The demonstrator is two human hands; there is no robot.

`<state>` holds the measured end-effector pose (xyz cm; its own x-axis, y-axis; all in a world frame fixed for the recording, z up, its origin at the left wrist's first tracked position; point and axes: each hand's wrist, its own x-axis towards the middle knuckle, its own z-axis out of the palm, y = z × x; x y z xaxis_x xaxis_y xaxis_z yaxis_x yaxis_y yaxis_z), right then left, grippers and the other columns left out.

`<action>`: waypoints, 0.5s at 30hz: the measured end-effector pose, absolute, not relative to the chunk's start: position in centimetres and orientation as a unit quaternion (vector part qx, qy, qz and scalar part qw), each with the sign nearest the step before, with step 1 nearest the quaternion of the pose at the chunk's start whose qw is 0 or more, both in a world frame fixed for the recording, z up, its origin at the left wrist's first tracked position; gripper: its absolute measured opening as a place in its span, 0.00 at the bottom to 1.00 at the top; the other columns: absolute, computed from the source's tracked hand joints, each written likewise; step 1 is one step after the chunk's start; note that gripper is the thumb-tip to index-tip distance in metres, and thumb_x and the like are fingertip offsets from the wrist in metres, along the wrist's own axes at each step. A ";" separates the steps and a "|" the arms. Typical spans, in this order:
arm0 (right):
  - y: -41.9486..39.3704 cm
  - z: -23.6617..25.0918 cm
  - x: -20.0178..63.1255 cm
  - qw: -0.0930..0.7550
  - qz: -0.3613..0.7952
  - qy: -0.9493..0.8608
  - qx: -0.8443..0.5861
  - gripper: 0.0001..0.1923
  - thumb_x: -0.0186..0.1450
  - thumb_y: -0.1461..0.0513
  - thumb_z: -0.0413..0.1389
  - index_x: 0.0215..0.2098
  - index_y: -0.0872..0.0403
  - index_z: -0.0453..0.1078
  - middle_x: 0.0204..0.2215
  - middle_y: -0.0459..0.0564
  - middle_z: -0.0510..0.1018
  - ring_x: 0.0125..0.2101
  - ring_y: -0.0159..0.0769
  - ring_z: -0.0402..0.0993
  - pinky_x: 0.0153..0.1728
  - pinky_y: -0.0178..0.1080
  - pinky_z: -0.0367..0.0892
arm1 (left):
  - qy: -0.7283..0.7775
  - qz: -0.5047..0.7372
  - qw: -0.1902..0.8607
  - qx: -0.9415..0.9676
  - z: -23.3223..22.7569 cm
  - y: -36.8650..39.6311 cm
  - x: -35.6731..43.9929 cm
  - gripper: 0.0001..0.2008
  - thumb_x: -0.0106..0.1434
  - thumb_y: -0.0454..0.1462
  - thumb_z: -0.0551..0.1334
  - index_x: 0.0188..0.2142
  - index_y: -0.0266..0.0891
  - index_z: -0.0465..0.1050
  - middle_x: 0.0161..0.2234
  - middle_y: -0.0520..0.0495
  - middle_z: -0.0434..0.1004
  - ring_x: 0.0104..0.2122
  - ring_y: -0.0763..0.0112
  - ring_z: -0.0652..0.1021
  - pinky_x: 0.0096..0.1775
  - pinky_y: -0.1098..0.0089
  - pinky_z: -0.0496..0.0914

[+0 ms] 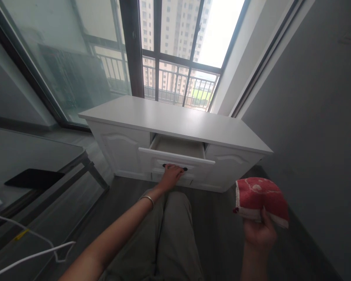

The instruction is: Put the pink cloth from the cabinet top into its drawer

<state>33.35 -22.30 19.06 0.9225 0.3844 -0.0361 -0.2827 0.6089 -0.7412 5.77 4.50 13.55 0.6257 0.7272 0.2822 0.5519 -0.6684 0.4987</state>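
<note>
A long white cabinet (163,115) stands in front of me, its middle drawer (178,148) pulled partway out. The drawer's visible inside looks bare. My left hand (172,175) is closed around the dark handle (185,169) on the drawer front, with a bangle on that wrist. Off to the right, well apart from the cabinet, my right hand (260,230) grips a folded red cloth (260,195) with pale edges and a light pattern, like a small towel. The thumb lies over the cloth, and the other fingers are hidden behind it.
At the left is a table (32,148) with a black flat object (35,178) on it. A white cable (23,226) and a white rod-like piece (32,255) are at the lower left. Behind the cabinet are tall windows (178,58); a grey wall (316,117) bounds the right.
</note>
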 end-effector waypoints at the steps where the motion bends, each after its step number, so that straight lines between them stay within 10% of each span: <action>1: -22.4 18.9 33.4 0.895 0.188 -0.067 -0.400 0.24 0.64 0.63 0.68 0.58 0.44 0.84 0.63 0.45 0.86 0.70 0.43 0.77 0.73 0.52 0.74 | 0.362 0.239 0.182 0.883 13.7 5.7 6.3 0.10 0.82 0.38 0.59 0.52 0.43 0.81 0.53 0.44 0.89 0.56 0.56 0.80 0.69 0.53 0.58; 15: -24.0 13.7 35.7 0.896 0.228 -0.068 -0.374 0.21 0.68 0.60 0.70 0.59 0.40 0.85 0.57 0.47 0.89 0.61 0.46 0.85 0.63 0.54 0.83 | 0.399 0.251 0.174 0.865 16.0 18.5 12.4 0.08 0.76 0.37 0.63 0.46 0.43 0.83 0.46 0.41 0.89 0.54 0.49 0.82 0.65 0.47 0.63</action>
